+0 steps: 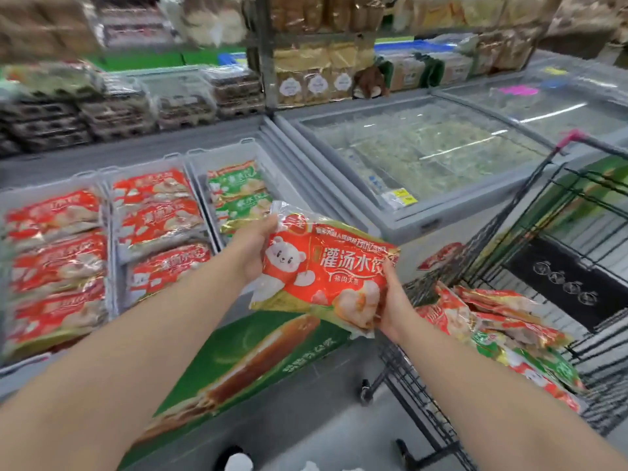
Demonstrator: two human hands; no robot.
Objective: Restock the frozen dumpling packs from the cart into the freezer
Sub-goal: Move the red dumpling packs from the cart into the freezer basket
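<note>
A red dumpling pack [326, 270] with a white bear print hangs in the air between the open freezer [20, 368] and the cart [503, 229]. My left hand [253, 248] grips its upper left edge. My right hand [394, 307] grips its lower right corner. In the freezer, red packs [57, 263] fill the left and middle bins, and green packs [234, 195] lie in the right bin. More red and green packs [503, 321] are piled in the black wire cart at the right.
A second chest freezer [424, 158] with shut glass lids stands beyond the cart. Egg cartons [119, 107] and bagged goods line the shelf behind the freezers. A green printed panel [244, 355] covers the freezer's front below my arms.
</note>
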